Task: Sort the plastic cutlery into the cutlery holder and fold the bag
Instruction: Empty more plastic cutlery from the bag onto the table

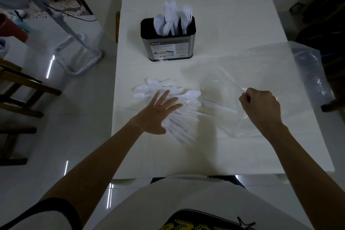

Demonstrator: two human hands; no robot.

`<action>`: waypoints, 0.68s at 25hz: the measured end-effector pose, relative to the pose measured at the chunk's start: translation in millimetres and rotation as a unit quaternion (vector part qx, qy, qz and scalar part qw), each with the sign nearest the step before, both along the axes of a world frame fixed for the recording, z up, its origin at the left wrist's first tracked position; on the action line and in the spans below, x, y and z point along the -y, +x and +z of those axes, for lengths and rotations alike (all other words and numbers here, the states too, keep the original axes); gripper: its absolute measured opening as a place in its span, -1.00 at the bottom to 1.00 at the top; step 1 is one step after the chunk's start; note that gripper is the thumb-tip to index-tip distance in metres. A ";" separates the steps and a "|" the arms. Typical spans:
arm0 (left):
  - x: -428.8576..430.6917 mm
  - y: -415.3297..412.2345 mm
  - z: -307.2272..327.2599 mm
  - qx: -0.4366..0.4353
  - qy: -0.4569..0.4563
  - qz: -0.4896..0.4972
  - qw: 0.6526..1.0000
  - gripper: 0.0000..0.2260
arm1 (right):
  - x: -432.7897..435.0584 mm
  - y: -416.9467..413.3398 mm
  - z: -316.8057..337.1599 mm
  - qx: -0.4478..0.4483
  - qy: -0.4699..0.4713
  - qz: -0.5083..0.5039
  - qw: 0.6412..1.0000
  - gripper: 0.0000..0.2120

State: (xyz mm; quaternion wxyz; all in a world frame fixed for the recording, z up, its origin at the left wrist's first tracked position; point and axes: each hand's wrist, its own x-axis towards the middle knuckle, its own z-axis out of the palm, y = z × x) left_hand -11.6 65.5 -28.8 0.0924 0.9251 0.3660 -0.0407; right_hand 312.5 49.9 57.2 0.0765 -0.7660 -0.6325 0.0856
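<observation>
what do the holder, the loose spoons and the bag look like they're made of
Holder: likely brushed steel, grey sheen, with a matt black, probably plastic top. Spoons: glossy white plastic, slightly translucent. Bag: thin clear plastic film, creased and glinting.

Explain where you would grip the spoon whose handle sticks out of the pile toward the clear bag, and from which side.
Probably pinch the spoon by its thin handle, from above on the right. The handle lies apart from the pile, while its bowl sits against it beside the flat left hand. The right hand, pinching the bag, is nearer.
</observation>
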 end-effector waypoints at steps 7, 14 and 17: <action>34.2 50.0 0.6 0.126 -0.129 0.602 0.778 -0.12 | 8.8 -8.9 -4.1 -0.019 -0.005 -0.004 1.000 -0.71; 11.2 63.2 -16.4 0.122 -0.079 0.480 0.865 -0.19 | 20.6 -8.2 -8.9 -0.044 -0.030 -0.021 0.998 -0.71; 12.4 74.7 -8.0 0.122 0.053 0.490 0.861 -0.31 | 21.4 -5.2 -10.5 -0.053 -0.034 -0.017 0.998 -0.70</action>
